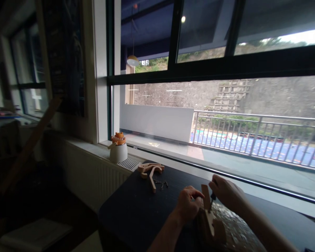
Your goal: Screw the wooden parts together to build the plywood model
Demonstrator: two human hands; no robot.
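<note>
Left of the wooden assembly [209,221] on the desk [131,210]: my left hand [189,201], curled at the assembly's far end, grip unclear. Right of it: my right hand [224,188], closed round a dark-handled screwdriver [213,197]. Beyond it, leftward: curved wooden pieces [152,180], loose screws [162,186].

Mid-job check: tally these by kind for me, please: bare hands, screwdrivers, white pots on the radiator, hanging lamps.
Hands: 2 (left hand, right hand)
Screwdriver: 1
White pot: 1
Hanging lamp: 1
Total: 5

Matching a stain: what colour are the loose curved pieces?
The curved pieces are light tan; head view.
</note>
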